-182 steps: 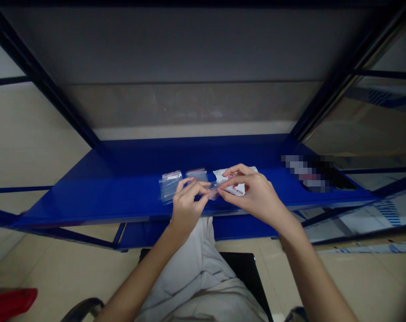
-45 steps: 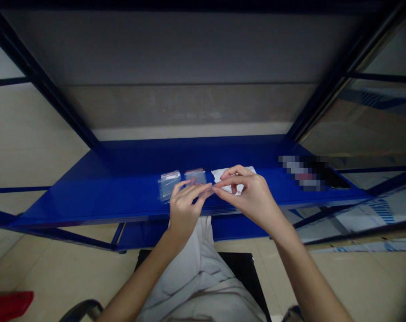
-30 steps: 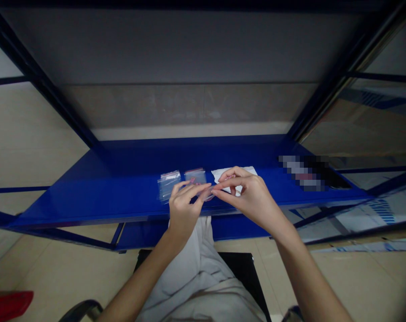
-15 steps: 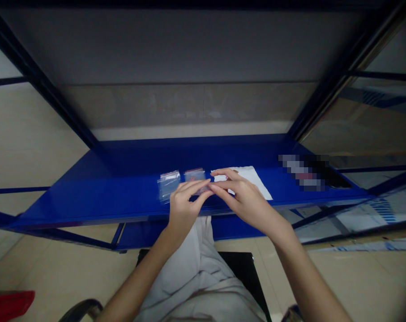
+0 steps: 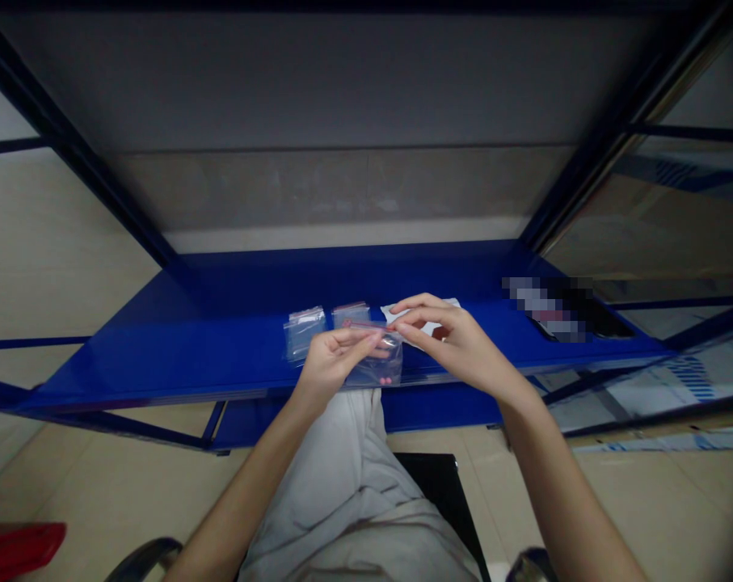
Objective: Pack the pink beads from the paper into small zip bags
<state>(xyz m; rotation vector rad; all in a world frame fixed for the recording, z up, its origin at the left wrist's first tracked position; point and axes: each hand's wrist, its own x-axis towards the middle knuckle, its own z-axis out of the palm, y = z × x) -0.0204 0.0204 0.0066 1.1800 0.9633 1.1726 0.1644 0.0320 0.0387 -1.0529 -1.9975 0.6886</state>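
Note:
A clear zip-lock bag (image 5: 372, 373) hangs upright at the shelf's front edge, with a few small pink-red bead-like bits in its lower right corner. My left hand (image 5: 333, 361) is closed on the bag's top left part, thumb in front. The thumb and index fingertip of my right hand (image 5: 442, 331) pinch the bag's top right corner, its other fingers curved above. Behind the hands lie a stack of empty zip-lock bags (image 5: 305, 331) and another small bag pile (image 5: 352, 311). A white paper sheet (image 5: 392, 314) is partly hidden by my right hand.
The blue shelf (image 5: 221, 323) spans the view, with blue posts (image 5: 124, 210) at its sides. A dark flat object (image 5: 608, 319), partly pixelated, lies at the right end. Below are my legs, a black seat (image 5: 444, 485) and a red object (image 5: 20, 550) on the floor.
The bag has swung into view, hanging below my fingers with its pink-red bits showing. My right hand has shifted slightly to the right, and my left hand has turned a little.

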